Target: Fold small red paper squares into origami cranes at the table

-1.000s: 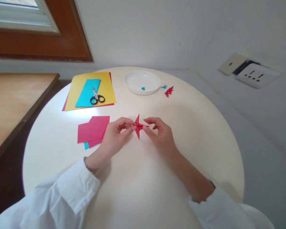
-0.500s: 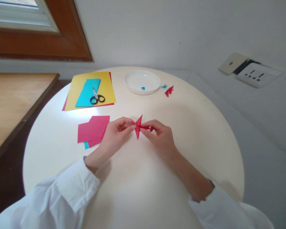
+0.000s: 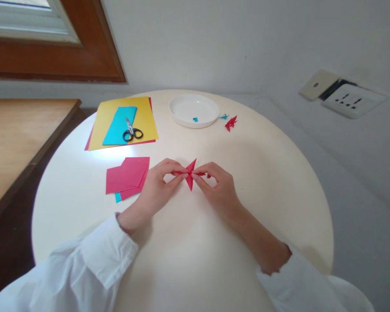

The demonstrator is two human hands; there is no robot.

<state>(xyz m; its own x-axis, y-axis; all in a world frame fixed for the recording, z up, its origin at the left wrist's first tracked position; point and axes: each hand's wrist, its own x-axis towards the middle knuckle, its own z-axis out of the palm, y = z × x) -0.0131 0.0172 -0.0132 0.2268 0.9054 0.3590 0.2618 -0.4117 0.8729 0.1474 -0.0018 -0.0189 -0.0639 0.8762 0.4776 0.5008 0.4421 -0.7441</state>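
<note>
Between my hands is a red origami crane [image 3: 191,182], its two pointed wings spread away from and toward me. My left hand [image 3: 160,184] pinches its left point between thumb and fingers, close to the middle. On the other side, my right hand [image 3: 219,184] pinches the right point the same way. The fingertips of both hands nearly meet at the crane's centre and hide part of it. Left of my left hand lie pink-red paper squares [image 3: 126,175], with a blue paper edge [image 3: 118,197] showing beneath.
A white plate [image 3: 195,125] with a small blue paper piece [image 3: 195,119] stands at the back. To its right lie a small blue folded crane [image 3: 224,116] and red folded paper [image 3: 231,123]. Scissors [image 3: 132,133] rest on blue paper [image 3: 118,125] over yellow sheets [image 3: 146,117].
My left fingers have shifted right, closer to the crane's middle, and now pinch nearer my right fingertips. The crane has moved slightly right. Other things stay in place.
</note>
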